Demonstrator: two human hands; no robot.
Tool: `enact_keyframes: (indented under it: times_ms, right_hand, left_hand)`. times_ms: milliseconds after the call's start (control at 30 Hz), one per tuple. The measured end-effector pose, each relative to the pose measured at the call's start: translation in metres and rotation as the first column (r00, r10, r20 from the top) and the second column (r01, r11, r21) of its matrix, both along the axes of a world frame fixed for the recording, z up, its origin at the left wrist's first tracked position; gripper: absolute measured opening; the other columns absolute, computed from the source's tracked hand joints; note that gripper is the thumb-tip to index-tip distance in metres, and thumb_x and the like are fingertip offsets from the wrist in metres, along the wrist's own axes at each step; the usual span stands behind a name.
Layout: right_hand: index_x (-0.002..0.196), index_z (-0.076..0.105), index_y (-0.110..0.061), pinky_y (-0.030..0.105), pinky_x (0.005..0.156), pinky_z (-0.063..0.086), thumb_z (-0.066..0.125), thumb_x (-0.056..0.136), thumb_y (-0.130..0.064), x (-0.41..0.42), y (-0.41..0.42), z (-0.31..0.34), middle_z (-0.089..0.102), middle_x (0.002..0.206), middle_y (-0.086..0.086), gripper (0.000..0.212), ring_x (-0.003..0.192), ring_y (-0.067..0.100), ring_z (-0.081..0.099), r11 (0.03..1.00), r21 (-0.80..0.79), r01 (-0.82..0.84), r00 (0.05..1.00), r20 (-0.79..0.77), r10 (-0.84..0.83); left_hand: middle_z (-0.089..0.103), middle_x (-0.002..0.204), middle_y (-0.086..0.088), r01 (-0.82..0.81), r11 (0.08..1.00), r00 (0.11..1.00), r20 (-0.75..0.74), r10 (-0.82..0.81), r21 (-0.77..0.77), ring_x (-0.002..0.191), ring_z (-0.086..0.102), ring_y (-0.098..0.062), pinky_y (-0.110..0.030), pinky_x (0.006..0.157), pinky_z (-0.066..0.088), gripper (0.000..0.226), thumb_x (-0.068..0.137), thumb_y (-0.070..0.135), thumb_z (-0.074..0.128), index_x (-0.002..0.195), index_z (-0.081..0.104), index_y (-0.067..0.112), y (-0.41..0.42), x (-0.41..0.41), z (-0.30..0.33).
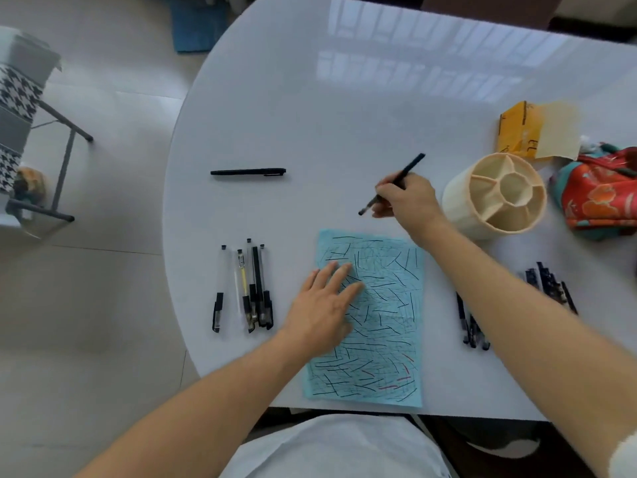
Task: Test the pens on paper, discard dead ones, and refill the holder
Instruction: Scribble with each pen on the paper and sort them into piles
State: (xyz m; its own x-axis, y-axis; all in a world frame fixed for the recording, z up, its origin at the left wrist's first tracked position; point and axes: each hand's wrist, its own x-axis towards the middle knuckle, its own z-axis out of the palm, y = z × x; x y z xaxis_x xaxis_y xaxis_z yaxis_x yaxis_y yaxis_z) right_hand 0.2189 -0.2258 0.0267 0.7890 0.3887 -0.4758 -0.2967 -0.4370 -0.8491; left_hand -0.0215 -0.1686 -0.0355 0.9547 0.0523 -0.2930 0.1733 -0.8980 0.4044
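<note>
the right hand (406,198) pinches a black pen (393,184) beyond the scribbled blue paper (386,339), the left hand (324,301) rests flat on it, and the right forearm hides part of a pen pile (548,281) beside it.

Light-blue paper (389,305) crossed with dark strokes — a few red — on a white table (310,115); cream holder (496,194), black pens (255,288).

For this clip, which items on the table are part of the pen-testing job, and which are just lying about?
Part of the job:
blue paper, pressed by left hand
black pen gripped by right hand
beige holder
pen group left
pen group right
lone black pen

Lying about:
yellow packet
red patterned pouch
</note>
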Motion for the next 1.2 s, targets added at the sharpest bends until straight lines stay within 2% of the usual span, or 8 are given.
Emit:
enact_keyframes:
  times_ms: [233,333,433,567,967,1033,1100,1200]
  right_hand:
    - [0.098,0.062,-0.002,0.045,0.078,0.063,0.061,0.101,-0.007,-0.101,-0.120,-0.020,0.074,0.091,0.026,0.006,0.081,0.037,0.073,0.982,0.101,0.161,0.965,-0.224,-0.135]
    - [0.098,0.064,-0.004,0.040,0.075,0.064,0.063,0.100,-0.008,-0.126,-0.134,-0.022,0.077,0.088,0.020,0.004,0.081,0.037,0.075,0.958,0.173,0.229,0.947,-0.265,-0.179]
    - [0.100,0.065,-0.003,0.034,0.073,0.063,0.065,0.099,-0.010,-0.137,-0.138,-0.018,0.077,0.089,0.019,0.007,0.083,0.035,0.077,0.945,0.212,0.250,0.948,-0.253,-0.194]
    - [0.097,0.068,-0.004,0.032,0.068,0.062,0.067,0.098,-0.012,-0.142,-0.143,-0.014,0.077,0.085,0.018,0.007,0.077,0.032,0.077,0.933,0.229,0.278,0.947,-0.230,-0.225]
    - [0.093,0.071,-0.002,0.026,0.060,0.058,0.073,0.094,-0.015,-0.132,-0.129,0.000,0.077,0.077,0.008,0.013,0.064,0.018,0.071,0.849,0.205,0.488,0.866,-0.240,-0.439]
    - [0.092,0.070,-0.004,0.025,0.058,0.055,0.072,0.095,-0.015,-0.128,-0.125,0.000,0.074,0.073,0.006,0.012,0.060,0.016,0.066,0.868,0.217,0.447,0.888,-0.230,-0.400]
    - [0.091,0.067,-0.004,0.024,0.055,0.052,0.068,0.097,-0.014,-0.121,-0.130,-0.002,0.068,0.070,0.006,0.012,0.057,0.014,0.060,0.868,0.261,0.422,0.897,-0.256,-0.359]
    - [0.092,0.064,-0.005,0.022,0.055,0.052,0.061,0.101,-0.011,-0.092,-0.159,-0.003,0.064,0.072,0.008,0.011,0.058,0.016,0.058,0.802,0.303,0.514,0.848,-0.318,-0.423]
  left_hand:
    - [0.045,0.149,0.009,-0.173,0.945,0.977,0.073,0.200,-0.277,0.143,0.031,-0.012,-0.030,0.120,0.023,0.050,0.088,0.053,0.067,0.132,0.054,0.030,0.001,0.010,0.019]
    - [0.060,0.128,0.014,-0.170,0.923,0.984,-0.002,0.180,-0.344,0.118,0.052,-0.003,-0.023,0.102,0.042,0.045,0.094,0.052,0.060,0.133,0.054,0.031,-0.008,0.017,0.033]
    - [0.071,0.093,0.013,-0.110,0.936,0.993,-0.070,0.092,-0.335,0.080,0.062,-0.009,-0.033,0.076,0.054,0.024,0.097,0.044,0.057,0.114,0.065,0.029,-0.020,0.025,0.046]
    - [0.066,0.070,0.005,-0.083,0.950,0.996,-0.046,0.072,-0.302,0.064,0.060,-0.018,-0.039,0.063,0.050,0.024,0.099,0.033,0.055,0.081,0.063,0.019,-0.028,0.026,0.054]
    - [0.054,0.059,0.008,-0.051,0.985,0.996,0.070,0.063,-0.162,0.054,0.050,-0.019,-0.033,0.053,0.037,0.027,0.100,0.033,0.055,0.075,0.050,0.026,-0.023,0.049,0.067]
    - [0.065,0.061,0.002,-0.107,0.928,0.994,-0.064,0.090,-0.357,0.055,0.060,-0.018,-0.037,0.055,0.050,0.027,0.098,0.031,0.059,0.073,0.059,0.020,-0.015,0.055,0.069]
    - [0.072,0.068,-0.003,-0.280,0.729,0.938,-0.338,0.071,-0.625,0.060,0.068,-0.018,-0.035,0.062,0.059,0.023,0.097,0.025,0.061,0.077,0.068,0.017,-0.004,0.061,0.070]
    - [0.074,0.076,-0.013,-0.475,0.543,0.834,-0.552,0.025,-0.693,0.068,0.071,-0.024,-0.032,0.067,0.059,0.021,0.100,0.020,0.061,0.088,0.072,0.008,0.024,0.054,0.064]
